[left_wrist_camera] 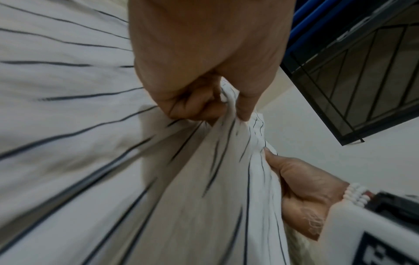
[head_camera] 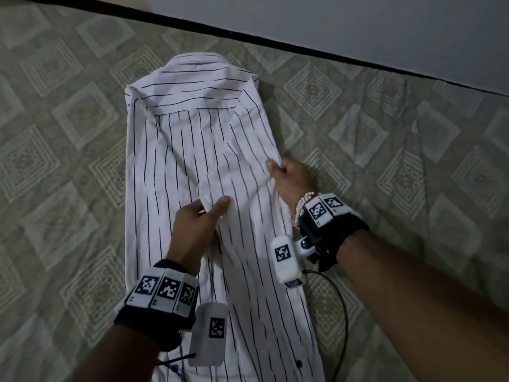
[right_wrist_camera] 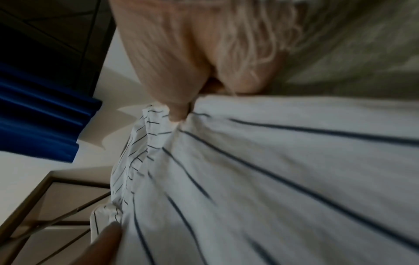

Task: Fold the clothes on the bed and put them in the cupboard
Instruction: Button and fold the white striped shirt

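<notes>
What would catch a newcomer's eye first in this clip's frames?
A white striped shirt lies lengthwise on the patterned green bed cover, collar at the far end. The left hand pinches a fold at its middle, while the right hand grips its right edge.

Matt woven cloth shirt [head_camera: 192, 150]

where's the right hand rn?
Head view: right hand pinches the striped shirt's right edge about halfway down, on the patterned bedspread, right of the left hand.
</notes>
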